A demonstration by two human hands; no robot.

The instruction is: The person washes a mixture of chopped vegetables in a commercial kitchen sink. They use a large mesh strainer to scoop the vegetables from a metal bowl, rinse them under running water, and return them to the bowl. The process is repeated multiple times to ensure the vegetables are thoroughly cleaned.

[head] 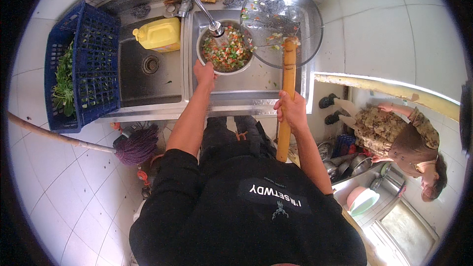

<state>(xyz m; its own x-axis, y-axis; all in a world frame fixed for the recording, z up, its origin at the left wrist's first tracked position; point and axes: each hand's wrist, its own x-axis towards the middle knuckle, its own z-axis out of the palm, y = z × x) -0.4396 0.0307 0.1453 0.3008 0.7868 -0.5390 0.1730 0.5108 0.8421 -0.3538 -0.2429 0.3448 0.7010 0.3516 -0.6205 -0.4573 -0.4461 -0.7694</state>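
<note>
My left hand (205,75) grips the near rim of a round metal basin (226,73), which stands in the right sink bowl (236,96). Diced vegetables (230,53) in red, green, white and orange fill the basin, wet under the faucet's spray head (215,29). Water appears to run from it onto them. In my right hand (293,111) is the wooden handle (289,77) of a large wire-mesh skimmer (266,33). The mesh hangs over the right part of the sink, beside and partly over the basin's rim. Bits of vegetable cling to the mesh.
A yellow plastic jug (162,34) lies in the left sink bowl (147,85). Further left is a blue plastic crate (94,62) with leafy greens (64,81). A purple mop head (136,146) stands at lower left. Another person (402,136) is at the right, near metal pots (360,164).
</note>
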